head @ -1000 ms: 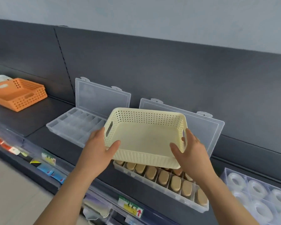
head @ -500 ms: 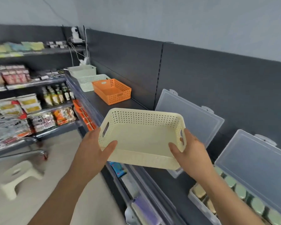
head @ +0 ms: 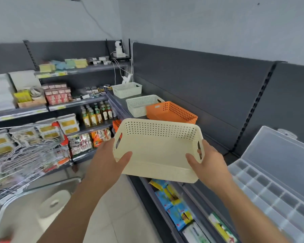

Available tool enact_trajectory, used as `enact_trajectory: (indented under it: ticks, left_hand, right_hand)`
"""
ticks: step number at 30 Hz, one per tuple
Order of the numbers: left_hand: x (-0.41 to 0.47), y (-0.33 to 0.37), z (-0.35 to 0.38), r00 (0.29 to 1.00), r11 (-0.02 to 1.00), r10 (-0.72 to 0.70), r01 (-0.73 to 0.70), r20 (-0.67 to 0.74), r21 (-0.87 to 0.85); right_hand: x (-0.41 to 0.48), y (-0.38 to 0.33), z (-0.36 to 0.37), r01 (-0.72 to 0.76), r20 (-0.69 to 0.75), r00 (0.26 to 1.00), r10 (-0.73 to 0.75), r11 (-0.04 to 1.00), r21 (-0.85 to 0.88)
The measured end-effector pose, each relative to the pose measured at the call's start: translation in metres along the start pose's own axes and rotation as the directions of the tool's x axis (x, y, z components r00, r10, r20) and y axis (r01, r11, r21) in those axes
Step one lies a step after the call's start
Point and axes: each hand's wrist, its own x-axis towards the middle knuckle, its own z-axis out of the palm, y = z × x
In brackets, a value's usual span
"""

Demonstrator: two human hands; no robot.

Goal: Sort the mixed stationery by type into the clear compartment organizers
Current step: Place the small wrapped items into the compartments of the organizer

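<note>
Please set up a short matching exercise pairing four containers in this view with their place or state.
Things:
1. cream basket
2. orange basket
3. clear organizer
4. white basket

Descriptions:
A. lid open, compartments empty, at the right
B. on the shelf, just left of the orange one
C. held by the left hand and right hand
D. on the shelf, beyond the held basket

Pairs: 1-C, 2-D, 3-A, 4-B
</note>
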Motion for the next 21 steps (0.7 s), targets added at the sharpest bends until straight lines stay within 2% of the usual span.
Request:
enact_trajectory:
  ticks: [13, 21]
  left_hand:
    - [0.222, -0.074, 0.043, 0.998, 0.992, 0.051, -0.048, 0.028, -0.113]
    - [0.371, -0.099, 0.075, 0.998, 0.987, -0.017, 0.026, 0.058, -0.157]
  right_hand:
    - [0.222, -0.032, 0.103, 0.078, -0.042, 0.996, -0.076, 0.996, 0.035]
    - [0.37, -0.041, 0.138, 0.102, -0.042, 0.993, -0.108, 0.987, -0.121]
